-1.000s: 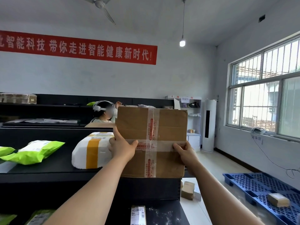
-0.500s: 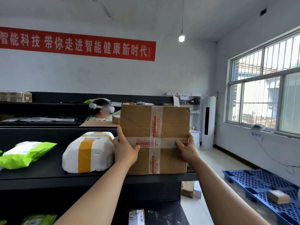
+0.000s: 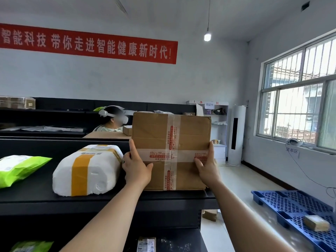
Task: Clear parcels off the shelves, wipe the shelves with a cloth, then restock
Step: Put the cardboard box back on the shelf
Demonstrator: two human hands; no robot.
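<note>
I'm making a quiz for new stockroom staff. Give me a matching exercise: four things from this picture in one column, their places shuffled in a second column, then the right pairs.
Things
1 cardboard box
2 white parcel
3 green bag
4 blue pallet

Places
A on the floor, at right
B at the left end of the shelf
C gripped by the left hand and right hand
D lying on the shelf, just left of the cardboard box

Pairs: 1-C, 2-D, 3-B, 4-A

Bright window (image 3: 300,110) daylight, wide-angle edge distortion.
</note>
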